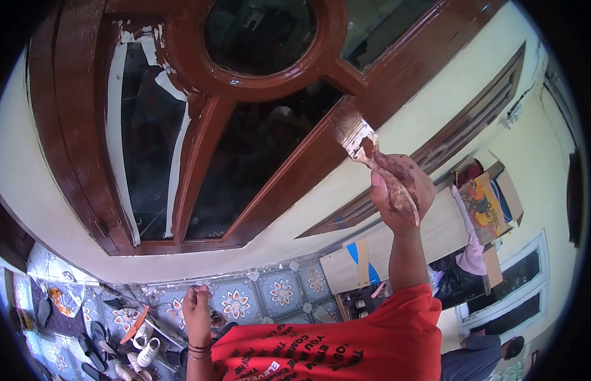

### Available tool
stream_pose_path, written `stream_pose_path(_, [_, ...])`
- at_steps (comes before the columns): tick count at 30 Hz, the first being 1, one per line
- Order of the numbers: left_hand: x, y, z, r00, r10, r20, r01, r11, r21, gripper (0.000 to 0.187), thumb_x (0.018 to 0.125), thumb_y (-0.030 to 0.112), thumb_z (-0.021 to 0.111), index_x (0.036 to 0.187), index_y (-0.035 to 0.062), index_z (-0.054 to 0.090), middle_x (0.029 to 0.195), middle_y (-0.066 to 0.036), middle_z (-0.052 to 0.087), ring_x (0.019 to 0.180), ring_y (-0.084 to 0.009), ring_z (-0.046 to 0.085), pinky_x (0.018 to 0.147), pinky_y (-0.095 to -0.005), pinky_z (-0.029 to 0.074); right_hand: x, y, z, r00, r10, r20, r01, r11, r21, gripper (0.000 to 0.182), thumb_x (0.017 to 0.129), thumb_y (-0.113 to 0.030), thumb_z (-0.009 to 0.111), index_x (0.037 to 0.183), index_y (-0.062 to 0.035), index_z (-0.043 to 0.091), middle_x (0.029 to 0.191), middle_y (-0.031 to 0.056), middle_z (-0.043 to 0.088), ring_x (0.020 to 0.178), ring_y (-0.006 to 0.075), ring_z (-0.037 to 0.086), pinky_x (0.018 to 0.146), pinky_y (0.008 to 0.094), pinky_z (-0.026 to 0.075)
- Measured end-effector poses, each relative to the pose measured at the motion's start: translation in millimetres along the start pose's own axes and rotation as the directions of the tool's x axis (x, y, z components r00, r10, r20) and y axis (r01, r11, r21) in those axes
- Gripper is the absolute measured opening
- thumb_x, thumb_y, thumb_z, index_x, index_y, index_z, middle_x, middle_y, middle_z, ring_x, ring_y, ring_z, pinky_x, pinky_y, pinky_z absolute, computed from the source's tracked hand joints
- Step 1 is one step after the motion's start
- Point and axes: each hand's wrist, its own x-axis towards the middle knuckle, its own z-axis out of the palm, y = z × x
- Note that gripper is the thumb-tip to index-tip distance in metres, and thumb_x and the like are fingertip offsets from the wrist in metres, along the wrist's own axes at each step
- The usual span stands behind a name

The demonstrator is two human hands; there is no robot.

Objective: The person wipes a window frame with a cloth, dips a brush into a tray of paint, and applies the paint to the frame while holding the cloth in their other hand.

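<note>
My right hand (403, 187) is wrapped round the handle of a worn, paint-stained paintbrush (359, 136). The bristles meet the brown-painted wooden frame (289, 168) beside a dark glass pane (254, 159). Brown paint smears the hand and the brush handle. Low on the left, my left hand (197, 308) hangs with its fingers curled in, and no object shows in it. White masking strips (116, 127) with ragged, paint-marked edges line another pane (149, 140). Above these panes is a round window (260, 32) in the same brown frame.
Several shoes (143, 343) and sandals lie on the patterned tile floor (235, 305) at lower left. A cardboard box (489, 206) and a pink cloth (473, 254) are at the right. Another person (476, 359) in dark clothing is at lower right, near a white-framed window (517, 279).
</note>
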Motion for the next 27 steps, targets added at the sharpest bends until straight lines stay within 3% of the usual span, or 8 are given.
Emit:
stream_pose_path(4, [0, 1, 1, 1.000, 0.002, 0.013, -0.002, 1.000, -0.019, 0.025, 0.090, 0.020, 0.051, 0.072, 0.0029, 0.049, 0.068, 0.001, 0.048, 0.064, -0.0062, 0.036, 0.060, -0.0216, 0.031, 4, 5, -4, 0.999, -0.033, 0.000, 0.033, 0.999, 0.009, 0.019, 0.065, -0.003, 0.069, 0.082, 0.0026, 0.060, 0.071, 0.0126, 0.063, 0.060, 0.0231, 0.063, 0.054, 0.0262, 0.049])
stream_pose_path(8, [0, 1, 2, 1.000, -0.011, 0.012, 0.012, 1.000, -0.028, 0.025, 0.090, 0.020, 0.051, 0.072, 0.0029, 0.049, 0.068, 0.001, 0.048, 0.064, -0.0063, 0.037, 0.060, -0.0215, 0.031, 18, 4, -8, 0.999, 0.046, 0.008, -0.047, 0.998, 0.049, 0.016, 0.066, -0.003, 0.068, 0.079, 0.0027, 0.060, 0.070, 0.0115, 0.063, 0.058, 0.0207, 0.062, 0.053, 0.0246, 0.048])
stream_pose_path(11, [0, -1, 2, 1.000, 0.006, 0.008, -0.006, 0.999, -0.050, 0.025, 0.090, 0.021, 0.051, 0.073, 0.0027, 0.049, 0.068, 0.001, 0.048, 0.064, -0.0065, 0.037, 0.061, -0.0216, 0.031, 30, 5, -12, 0.971, 0.237, 0.029, -0.238, 0.969, 0.059, 0.014, 0.068, -0.007, 0.068, 0.076, 0.0024, 0.063, 0.069, 0.0101, 0.064, 0.058, 0.0150, 0.062, 0.055, 0.0223, 0.047])
stream_pose_path(16, [-1, -2, 0, 1.000, -0.020, 0.008, 0.021, 0.999, -0.043, 0.025, 0.090, 0.020, 0.051, 0.072, 0.0028, 0.048, 0.068, 0.000, 0.048, 0.065, -0.0068, 0.038, 0.062, -0.0217, 0.032, 37, 7, -11, 0.958, 0.286, 0.023, -0.286, 0.945, 0.156, 0.014, 0.068, -0.009, 0.069, 0.077, 0.0011, 0.064, 0.068, 0.0089, 0.064, 0.057, 0.0123, 0.061, 0.055, 0.0218, 0.047])
stream_pose_path(18, [-1, -2, -2, 1.000, -0.026, 0.006, 0.026, 0.999, -0.036, 0.025, 0.090, 0.020, 0.051, 0.072, 0.0029, 0.048, 0.068, 0.001, 0.048, 0.065, -0.0069, 0.038, 0.063, -0.0217, 0.032, 38, -4, -16, 0.908, 0.339, 0.246, -0.374, 0.920, 0.113, 0.013, 0.068, -0.009, 0.069, 0.076, 0.0006, 0.064, 0.068, 0.0092, 0.063, 0.056, 0.0135, 0.061, 0.054, 0.0222, 0.047])
stream_pose_path(19, [-1, -2, -2, 1.000, -0.004, 0.001, 0.004, 0.999, -0.039, 0.025, 0.090, 0.020, 0.051, 0.072, 0.0031, 0.048, 0.068, 0.001, 0.047, 0.065, -0.0068, 0.038, 0.063, -0.0217, 0.032, 39, -9, -16, 0.953, 0.217, 0.209, -0.225, 0.974, 0.012, 0.012, 0.067, -0.007, 0.070, 0.074, 0.0004, 0.062, 0.067, 0.0091, 0.063, 0.055, 0.0159, 0.062, 0.054, 0.0229, 0.047])
stream_pose_path(23, [-1, -2, -4, 1.000, 0.021, -0.002, -0.021, 0.998, -0.056, 0.024, 0.089, 0.020, 0.051, 0.073, 0.0033, 0.048, 0.068, 0.001, 0.046, 0.065, -0.0066, 0.036, 0.062, -0.0220, 0.032, 34, -14, -14, 0.995, 0.044, 0.086, -0.039, 0.998, -0.056, 0.015, 0.063, -0.002, 0.071, 0.073, 0.0004, 0.060, 0.067, 0.0082, 0.062, 0.056, 0.0182, 0.062, 0.052, 0.0242, 0.047])
stream_pose_path(27, [-2, 1, -4, 1.000, 0.000, -0.026, -0.001, 0.999, -0.053, 0.021, 0.089, 0.018, 0.051, 0.075, 0.0033, 0.047, 0.069, 0.002, 0.045, 0.065, -0.0061, 0.035, 0.062, -0.0216, 0.031, 37, -17, -9, 0.995, 0.046, 0.087, -0.042, 0.998, -0.048, 0.015, 0.063, -0.001, 0.071, 0.073, 0.0009, 0.060, 0.068, 0.0093, 0.062, 0.056, 0.0191, 0.062, 0.051, 0.0249, 0.047])
